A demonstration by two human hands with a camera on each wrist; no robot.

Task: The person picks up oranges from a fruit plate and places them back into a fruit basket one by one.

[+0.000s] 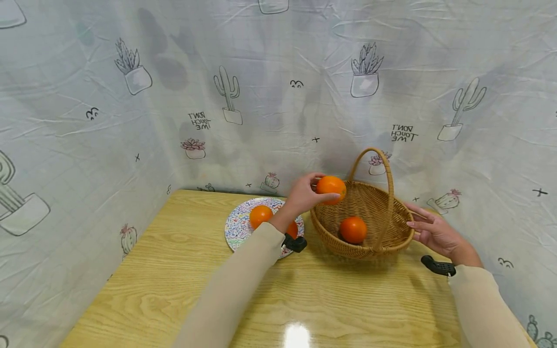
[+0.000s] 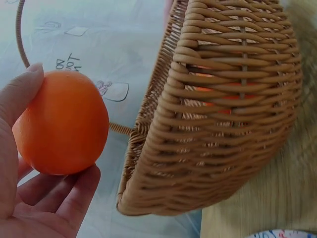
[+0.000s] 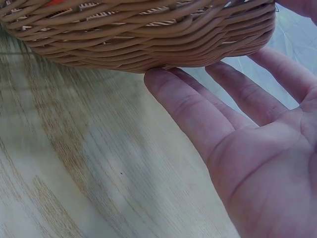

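Observation:
My left hand (image 1: 304, 194) grips an orange (image 1: 331, 190) between thumb and fingers, holding it up at the left rim of the wicker basket (image 1: 322, 227). In the left wrist view the held orange (image 2: 67, 124) hangs beside the basket's rim, outside the weave. A redder orange fruit (image 1: 353, 229) lies inside the basket near its front wall. My right hand (image 1: 437, 234) is at the basket's right side, its thumb by the rim. In the right wrist view its fairly straight fingers (image 3: 190, 106) touch the lower weave of the basket (image 3: 148, 39).
Left of the basket, a multicoloured patterned plate (image 1: 237, 229) bears an orange (image 1: 261, 217) and another orange fruit (image 1: 292, 230), partly hidden by my left wrist. The basket's tall handle (image 1: 388, 183) arches above it. A patterned cloth (image 1: 278, 96) hangs behind the wooden table (image 1: 174, 270).

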